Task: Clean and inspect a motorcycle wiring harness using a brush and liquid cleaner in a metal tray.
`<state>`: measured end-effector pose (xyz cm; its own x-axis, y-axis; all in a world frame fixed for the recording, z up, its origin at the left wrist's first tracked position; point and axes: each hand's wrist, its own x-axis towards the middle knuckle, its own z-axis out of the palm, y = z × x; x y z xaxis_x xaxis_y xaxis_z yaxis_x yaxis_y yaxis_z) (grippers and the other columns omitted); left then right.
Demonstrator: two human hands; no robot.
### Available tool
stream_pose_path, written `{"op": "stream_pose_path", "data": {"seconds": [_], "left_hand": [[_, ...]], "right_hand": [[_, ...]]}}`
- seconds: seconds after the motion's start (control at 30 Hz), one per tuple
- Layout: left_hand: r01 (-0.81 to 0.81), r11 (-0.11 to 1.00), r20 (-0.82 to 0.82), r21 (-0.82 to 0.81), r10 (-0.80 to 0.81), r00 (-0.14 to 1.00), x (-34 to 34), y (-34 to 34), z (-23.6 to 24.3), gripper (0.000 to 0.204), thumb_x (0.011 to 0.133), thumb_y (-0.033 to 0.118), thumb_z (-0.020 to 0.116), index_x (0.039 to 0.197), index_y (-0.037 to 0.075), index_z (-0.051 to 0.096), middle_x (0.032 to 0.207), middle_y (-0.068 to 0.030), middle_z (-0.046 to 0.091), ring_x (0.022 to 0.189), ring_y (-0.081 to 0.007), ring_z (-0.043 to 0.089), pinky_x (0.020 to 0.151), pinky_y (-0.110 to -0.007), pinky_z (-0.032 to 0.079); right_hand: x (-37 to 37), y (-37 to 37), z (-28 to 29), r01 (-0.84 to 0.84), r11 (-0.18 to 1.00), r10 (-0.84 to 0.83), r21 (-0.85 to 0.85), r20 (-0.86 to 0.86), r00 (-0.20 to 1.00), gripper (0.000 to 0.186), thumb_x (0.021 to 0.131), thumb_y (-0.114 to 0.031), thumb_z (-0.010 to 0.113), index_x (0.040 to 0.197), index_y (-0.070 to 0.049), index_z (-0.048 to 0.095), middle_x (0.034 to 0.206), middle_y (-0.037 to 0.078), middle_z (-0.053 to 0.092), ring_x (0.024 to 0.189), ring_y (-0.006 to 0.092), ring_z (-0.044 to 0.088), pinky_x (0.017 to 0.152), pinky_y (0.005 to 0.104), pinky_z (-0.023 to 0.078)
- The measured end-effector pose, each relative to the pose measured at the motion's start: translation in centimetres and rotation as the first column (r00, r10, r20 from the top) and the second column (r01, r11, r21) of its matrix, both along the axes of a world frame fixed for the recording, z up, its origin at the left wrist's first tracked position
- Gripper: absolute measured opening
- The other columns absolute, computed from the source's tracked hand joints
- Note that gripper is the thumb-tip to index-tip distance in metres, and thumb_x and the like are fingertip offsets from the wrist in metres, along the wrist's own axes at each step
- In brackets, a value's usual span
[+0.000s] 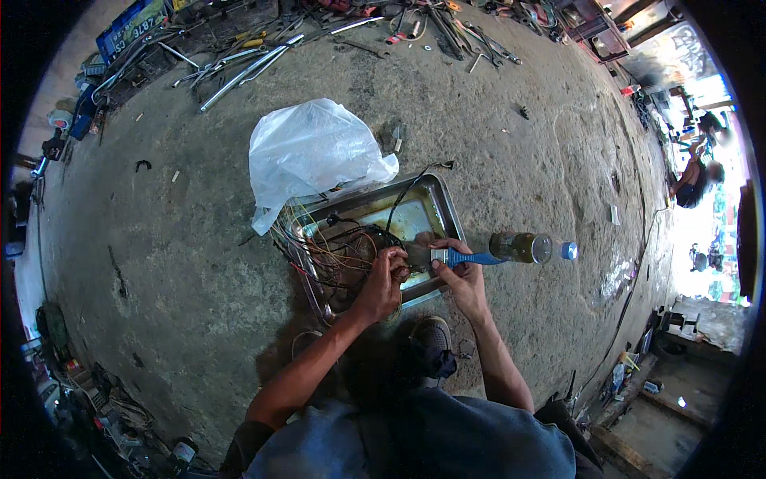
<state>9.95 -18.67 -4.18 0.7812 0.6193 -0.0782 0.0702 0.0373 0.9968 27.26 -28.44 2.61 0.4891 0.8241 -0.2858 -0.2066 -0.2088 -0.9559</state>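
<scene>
My left hand (386, 278) is closed around part of a tangled wiring harness (351, 249), with black, red and yellow wires spreading to its left. In my right hand (463, 275) is a paintbrush with a blue handle (479, 258). Its bristles point left, close to the harness by my left fingers. Both hands are over a shallow metal tray (448, 209) whose bottom looks stained and wet. Across the tray's far left corner lies a crumpled, whitish plastic bag (315, 148). The exact spot where bristles meet wires is hard to make out.
A clear bottle with brownish liquid (517, 247) is right of the tray, a blue cap (569, 251) at its far end. Metal pipes (249, 73) and hand tools (459, 36) lie along the far side of the concrete floor. Two people (700, 172) are at the far right.
</scene>
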Motion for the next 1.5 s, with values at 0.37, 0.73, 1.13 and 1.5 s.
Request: {"op": "stream_pose_path", "data": {"seconds": [0.37, 0.73, 1.13, 1.5], "left_hand": [[-0.017, 1.000, 0.027, 0.024, 0.017, 0.999, 0.6, 0.2, -0.1, 0.029, 0.110, 0.007, 0.049, 0.136, 0.004, 0.035, 0.121, -0.0145, 0.050, 0.113, -0.0234, 0.060, 0.100, -0.039, 0.049], [-0.109, 0.994, 0.148, -0.024, 0.112, 0.983, 0.7, 0.9, 2.0, 0.027, 0.109, 0.003, 0.051, 0.132, 0.006, 0.038, 0.108, -0.0070, 0.043, 0.097, -0.0136, 0.048, 0.091, -0.031, 0.045], [-0.175, 0.955, 0.072, -0.238, 0.197, 0.978, 1.0, 1.3, 3.7, 0.021, 0.113, 0.018, 0.051, 0.127, 0.007, 0.040, 0.092, -0.0001, 0.045, 0.083, -0.0098, 0.045, 0.082, -0.030, 0.044], [-0.126, 0.873, 0.304, -0.471, 0.294, 0.906, 1.7, 2.0, 2.6, 0.022, 0.113, 0.024, 0.053, 0.123, 0.007, 0.044, 0.093, -0.0019, 0.051, 0.083, -0.0114, 0.051, 0.084, -0.030, 0.045]], "right_hand": [[-0.2, 0.4, 0.3, 0.103, 0.995, -0.102, 0.012, -0.062, 0.993, 0.033, 0.097, -0.004, 0.074, 0.128, -0.003, 0.062, 0.102, -0.001, 0.068, 0.088, 0.0065, 0.065, 0.075, 0.0232, 0.053], [-1.0, 0.9, 0.0, 0.172, 0.985, -0.171, -0.011, -0.153, 0.973, 0.030, 0.096, -0.004, 0.074, 0.124, -0.003, 0.065, 0.100, 0.000, 0.069, 0.088, 0.0079, 0.064, 0.079, 0.0235, 0.051], [0.1, 1.0, 0.2, 0.236, 0.971, -0.234, -0.046, 0.035, 0.972, 0.027, 0.095, -0.008, 0.075, 0.120, -0.001, 0.069, 0.095, 0.002, 0.073, 0.082, 0.0100, 0.067, 0.073, 0.0237, 0.053], [3.2, 2.8, -0.4, 0.060, 0.924, 0.251, -0.378, 0.717, 0.650, 0.028, 0.096, -0.020, 0.073, 0.116, 0.001, 0.073, 0.101, 0.023, 0.075, 0.087, 0.0401, 0.074, 0.076, 0.0431, 0.057]]}}
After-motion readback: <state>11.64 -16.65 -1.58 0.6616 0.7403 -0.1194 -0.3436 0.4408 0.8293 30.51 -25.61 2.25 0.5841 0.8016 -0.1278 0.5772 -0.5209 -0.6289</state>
